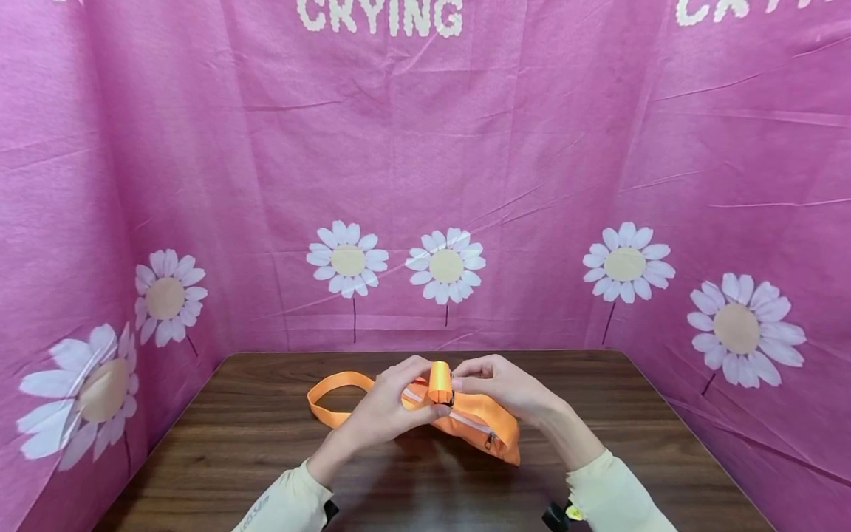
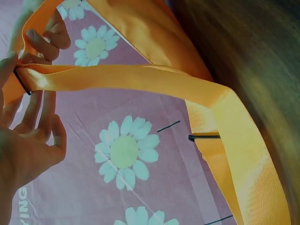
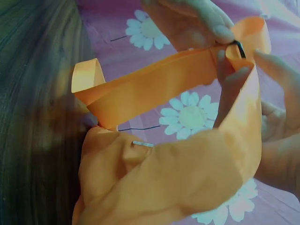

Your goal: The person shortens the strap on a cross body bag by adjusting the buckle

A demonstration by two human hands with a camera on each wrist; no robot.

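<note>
An orange zippered bag (image 1: 488, 425) lies on the table beneath both hands, its pale zipper on top. Its orange strap (image 2: 131, 79) is raised and passes through a black slider buckle (image 3: 240, 48). With thumb and fingers, my left hand (image 1: 388, 403) grips the strap at this buckle; in the left wrist view its fingers (image 2: 33, 112) lie behind the webbing. Just right of the buckle, my right hand (image 1: 512, 388) pinches the strap between thumb and forefinger. The folded webbing partly hides the fingertips of both hands.
A strap loop (image 1: 322, 399) lies left of the bag on the dark wooden table (image 1: 266, 458). Pink cloth (image 1: 518, 170) with printed daisies hangs behind the table and along both sides. Another black strap fitting (image 2: 204, 137) shows in the left wrist view.
</note>
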